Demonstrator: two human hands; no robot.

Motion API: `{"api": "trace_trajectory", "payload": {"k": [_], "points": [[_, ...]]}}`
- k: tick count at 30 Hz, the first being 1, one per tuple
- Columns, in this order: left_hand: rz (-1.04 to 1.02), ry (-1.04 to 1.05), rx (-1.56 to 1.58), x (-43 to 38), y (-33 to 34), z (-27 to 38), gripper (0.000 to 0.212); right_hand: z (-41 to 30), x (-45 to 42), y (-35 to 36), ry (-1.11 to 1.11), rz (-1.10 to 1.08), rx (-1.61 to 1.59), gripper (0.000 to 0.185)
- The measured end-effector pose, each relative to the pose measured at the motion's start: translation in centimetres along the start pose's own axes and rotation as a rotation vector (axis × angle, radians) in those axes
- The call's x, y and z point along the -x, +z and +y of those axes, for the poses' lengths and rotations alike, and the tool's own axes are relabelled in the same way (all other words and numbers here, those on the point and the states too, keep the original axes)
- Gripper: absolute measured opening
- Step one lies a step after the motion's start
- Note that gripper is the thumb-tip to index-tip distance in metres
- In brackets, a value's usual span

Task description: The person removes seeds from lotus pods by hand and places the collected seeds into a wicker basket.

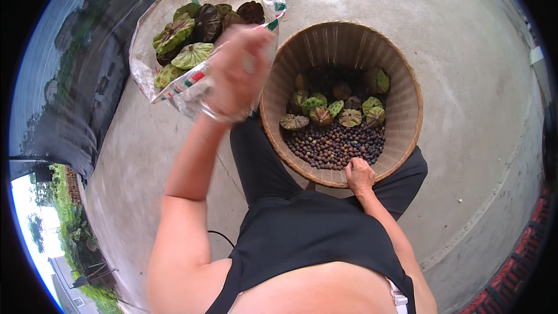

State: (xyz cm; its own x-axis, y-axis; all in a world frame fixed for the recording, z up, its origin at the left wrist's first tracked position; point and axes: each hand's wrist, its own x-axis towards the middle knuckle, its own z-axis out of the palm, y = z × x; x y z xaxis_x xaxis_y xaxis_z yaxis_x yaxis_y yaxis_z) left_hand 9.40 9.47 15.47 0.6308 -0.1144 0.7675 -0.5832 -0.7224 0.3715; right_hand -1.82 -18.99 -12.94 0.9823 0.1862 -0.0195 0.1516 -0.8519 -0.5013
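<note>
A deep woven bamboo basket (409, 109) stands between my knees, tilted towards me. Dark round lotus seeds (327, 144) cover its bottom, and several lotus seed pods (350, 117) lie on them. My right hand (360, 174) rests on the near rim, fingers curled over the inside edge; whether it holds anything is hidden. Blurred by motion, my left hand (242, 67) is raised over the right edge of a white woven plastic sack (146, 48). No held object can be made out in it. More green and brown lotus pods (192, 55) fill the sack's mouth.
Pale concrete floor (466, 96) surrounds the basket. A dark, shiny sheet-like surface (87, 74) rises left of the sack. My legs (266, 165) flank the basket's near side. A thin black cable (222, 234) curves beside my left hip. Greenery shows at the far left.
</note>
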Motion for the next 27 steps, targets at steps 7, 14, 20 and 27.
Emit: {"api": "trace_trajectory", "payload": {"k": [7, 14, 20, 27], "points": [[-1.155, -0.921, -0.121, 24.2, 17.4, -11.6, 0.05, -0.4, -0.3, -0.2, -0.012, -0.013, 0.042, 0.01], [-1.887, -0.622, -0.444, 28.1, 20.1, -11.9, 0.056, 0.0, -0.4, -0.2, 0.032, -0.05, 0.036, 0.008], [-1.199, -0.399, -0.488, 28.5, 19.6, -12.5, 0.033, -0.2, -0.3, -0.1, -0.015, -0.023, 0.059, 0.009], [-0.722, -1.102, 0.363, 22.7, 16.1, -11.7, 0.026, -0.3, 0.0, -0.1, 0.004, 0.022, -0.018, 0.01]]}}
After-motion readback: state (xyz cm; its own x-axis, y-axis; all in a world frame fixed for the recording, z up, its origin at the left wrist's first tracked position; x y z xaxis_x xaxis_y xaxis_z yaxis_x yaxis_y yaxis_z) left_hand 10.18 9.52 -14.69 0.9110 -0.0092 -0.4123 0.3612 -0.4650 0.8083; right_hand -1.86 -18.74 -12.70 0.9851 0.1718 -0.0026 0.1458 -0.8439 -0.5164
